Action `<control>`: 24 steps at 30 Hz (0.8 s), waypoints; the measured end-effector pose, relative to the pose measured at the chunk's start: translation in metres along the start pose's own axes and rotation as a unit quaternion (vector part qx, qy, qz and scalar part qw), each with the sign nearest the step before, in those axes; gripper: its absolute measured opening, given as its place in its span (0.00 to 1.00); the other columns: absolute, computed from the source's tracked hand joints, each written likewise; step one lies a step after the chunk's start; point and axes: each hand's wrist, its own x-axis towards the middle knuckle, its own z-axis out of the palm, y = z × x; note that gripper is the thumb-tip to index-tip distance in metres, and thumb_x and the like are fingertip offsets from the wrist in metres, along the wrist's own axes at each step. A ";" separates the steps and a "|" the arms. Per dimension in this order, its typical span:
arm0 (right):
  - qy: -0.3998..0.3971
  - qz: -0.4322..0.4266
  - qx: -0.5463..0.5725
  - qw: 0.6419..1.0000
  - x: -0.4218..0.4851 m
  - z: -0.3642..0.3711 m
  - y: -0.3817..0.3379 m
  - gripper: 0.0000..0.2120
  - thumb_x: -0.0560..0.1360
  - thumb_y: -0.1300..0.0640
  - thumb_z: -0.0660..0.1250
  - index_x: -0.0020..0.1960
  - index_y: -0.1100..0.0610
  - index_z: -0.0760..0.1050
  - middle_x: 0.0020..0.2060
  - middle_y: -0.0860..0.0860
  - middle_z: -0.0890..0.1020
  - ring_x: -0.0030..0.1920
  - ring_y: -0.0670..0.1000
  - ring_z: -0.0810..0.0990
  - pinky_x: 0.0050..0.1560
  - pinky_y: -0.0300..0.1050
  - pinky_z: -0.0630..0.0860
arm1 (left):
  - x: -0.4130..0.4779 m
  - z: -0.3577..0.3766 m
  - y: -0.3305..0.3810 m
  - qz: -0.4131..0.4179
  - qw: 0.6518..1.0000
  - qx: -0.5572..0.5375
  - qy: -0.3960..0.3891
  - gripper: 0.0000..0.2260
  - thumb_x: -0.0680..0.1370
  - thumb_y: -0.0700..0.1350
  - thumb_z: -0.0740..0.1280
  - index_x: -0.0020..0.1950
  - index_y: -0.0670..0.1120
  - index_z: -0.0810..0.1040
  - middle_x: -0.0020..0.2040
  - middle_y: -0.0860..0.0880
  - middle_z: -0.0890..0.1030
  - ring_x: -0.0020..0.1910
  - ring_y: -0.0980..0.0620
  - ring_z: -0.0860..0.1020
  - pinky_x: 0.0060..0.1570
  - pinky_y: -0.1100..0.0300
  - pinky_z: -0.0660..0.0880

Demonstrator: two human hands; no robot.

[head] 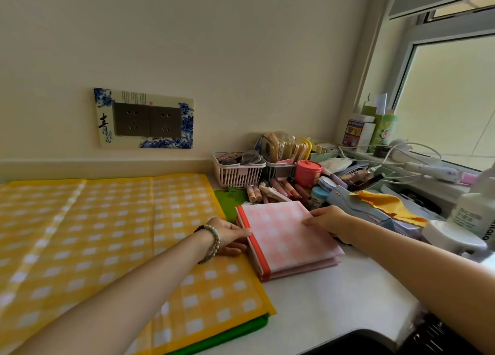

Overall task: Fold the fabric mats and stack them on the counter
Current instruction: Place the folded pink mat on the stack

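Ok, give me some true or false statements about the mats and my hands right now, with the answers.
1. The pink checked mat is folded. True.
2. The yellow checked mat is folded as well. False: it lies spread flat on the counter.
3. The left hand has a bead bracelet at its wrist. True.
4. The right hand is lifted clear of the pink checked mat. False: it touches that mat's right edge.
5. A green layer shows under the yellow checked mat. True.
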 end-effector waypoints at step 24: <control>-0.019 -0.204 -0.067 0.976 -0.053 0.020 -0.079 0.23 0.76 0.52 0.66 0.68 0.59 0.70 0.66 0.55 0.73 0.66 0.53 0.72 0.66 0.44 0.68 | -0.044 -0.082 -0.013 0.124 0.985 0.086 0.084 0.25 0.73 0.56 0.68 0.65 0.45 0.71 0.58 0.48 0.78 0.47 0.54 0.78 0.41 0.63 0.77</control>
